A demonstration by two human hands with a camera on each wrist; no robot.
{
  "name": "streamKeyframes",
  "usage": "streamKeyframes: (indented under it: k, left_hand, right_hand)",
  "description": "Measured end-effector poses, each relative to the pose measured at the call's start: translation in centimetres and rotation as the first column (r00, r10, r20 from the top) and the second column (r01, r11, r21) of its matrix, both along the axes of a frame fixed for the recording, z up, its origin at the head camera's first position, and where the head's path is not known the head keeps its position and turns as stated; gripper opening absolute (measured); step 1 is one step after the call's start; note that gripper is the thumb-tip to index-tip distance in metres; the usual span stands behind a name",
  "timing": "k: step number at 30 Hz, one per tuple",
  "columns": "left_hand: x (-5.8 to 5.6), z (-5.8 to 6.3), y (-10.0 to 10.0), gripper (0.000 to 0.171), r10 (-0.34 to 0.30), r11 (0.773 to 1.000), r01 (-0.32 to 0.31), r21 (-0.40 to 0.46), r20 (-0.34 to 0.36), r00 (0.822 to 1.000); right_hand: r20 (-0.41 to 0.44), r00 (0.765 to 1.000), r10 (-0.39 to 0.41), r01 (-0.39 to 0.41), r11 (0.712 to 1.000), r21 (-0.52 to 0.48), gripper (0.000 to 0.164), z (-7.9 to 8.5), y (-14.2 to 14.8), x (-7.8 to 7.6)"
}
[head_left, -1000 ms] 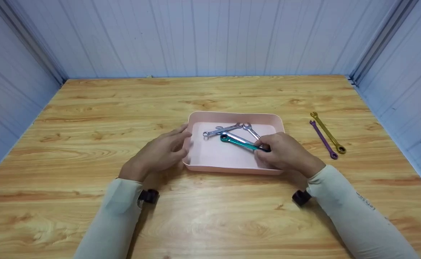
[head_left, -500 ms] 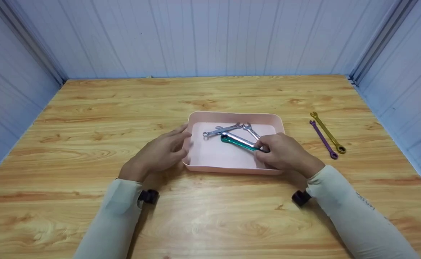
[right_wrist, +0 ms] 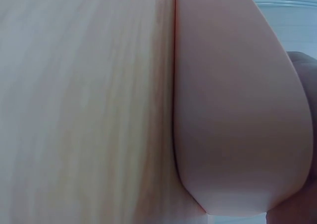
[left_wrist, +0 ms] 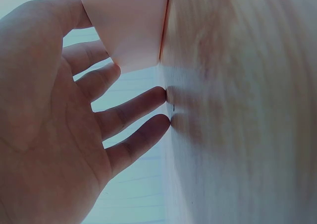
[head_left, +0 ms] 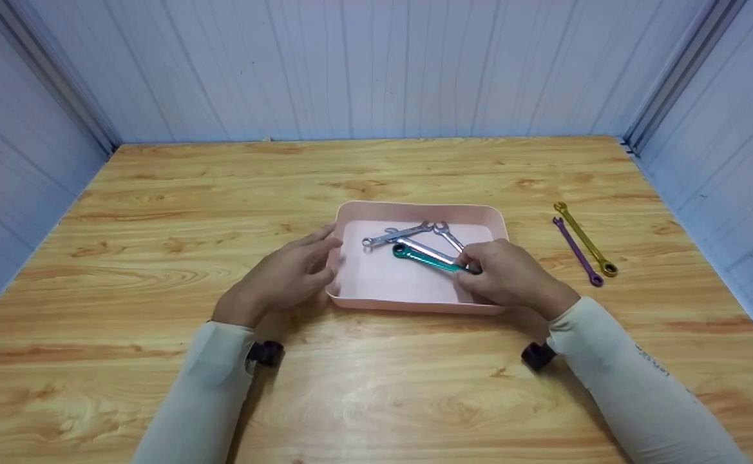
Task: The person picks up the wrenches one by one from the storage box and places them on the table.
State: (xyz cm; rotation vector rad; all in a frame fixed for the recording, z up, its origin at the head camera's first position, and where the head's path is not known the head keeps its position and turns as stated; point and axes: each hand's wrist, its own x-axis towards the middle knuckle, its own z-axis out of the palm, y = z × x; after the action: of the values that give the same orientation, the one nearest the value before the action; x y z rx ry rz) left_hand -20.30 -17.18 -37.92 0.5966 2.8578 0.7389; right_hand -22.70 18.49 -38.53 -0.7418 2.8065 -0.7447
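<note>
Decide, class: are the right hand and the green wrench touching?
Touching. The head view shows it: the right hand pinches the green wrench near its dark end.

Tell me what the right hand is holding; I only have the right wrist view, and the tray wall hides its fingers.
Observer: In the head view, the right hand pinches the right end of a green wrench inside the pink tray.
Operator: Any wrenches outside the tray?
Observer: Yes, a purple wrench and a gold wrench lie on the table, to the tray's right.
Operator: And where's the left hand?
Observer: At the tray's left end; the left wrist view shows the left hand with its fingers spread.
</note>
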Motion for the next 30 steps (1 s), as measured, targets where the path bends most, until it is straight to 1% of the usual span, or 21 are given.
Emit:
streamKeyframes:
  k: [2,9,15,19,26,30]
  left_hand:
    - [0.00,0.01,0.00,0.052,0.005,1.000,-0.005,-0.001,0.003,1.000]
    - [-0.08,0.02,-0.15,0.052,-0.011,1.000,0.011,0.013,-0.010,1.000]
    - [-0.13,-0.10,-0.07,0.052,0.006,1.000,-0.006,0.004,0.009,1.000]
    - [-0.15,-0.11,-0.02,0.053,0.017,1.000,-0.017,-0.005,0.021,1.000]
    - [-0.01,-0.03,-0.15,0.052,0.004,1.000,-0.004,0.004,0.003,1.000]
    - [0.00,-0.06,-0.16,0.052,0.004,1.000,-0.004,0.009,0.005,1.000]
  right_hand:
    - [0.001,1.000,0.000,0.000,1.000,-0.005,0.013,-0.03,0.02,-0.05]
    - [-0.033,0.999,0.021,-0.022,0.999,-0.041,0.013,-0.01,0.14,-0.05]
    - [-0.039,0.999,0.021,-0.023,0.999,-0.043,0.013,-0.12,0.16,-0.10]
    - [-0.021,1.000,0.014,-0.015,0.999,-0.049,0.012,-0.16,0.14,-0.12]
    - [0.015,1.000,0.002,-0.001,0.998,-0.057,0.011,-0.07,0.13,-0.06]
    - [0.035,0.999,0.005,-0.003,0.997,-0.074,0.010,0.00,0.23,-0.01]
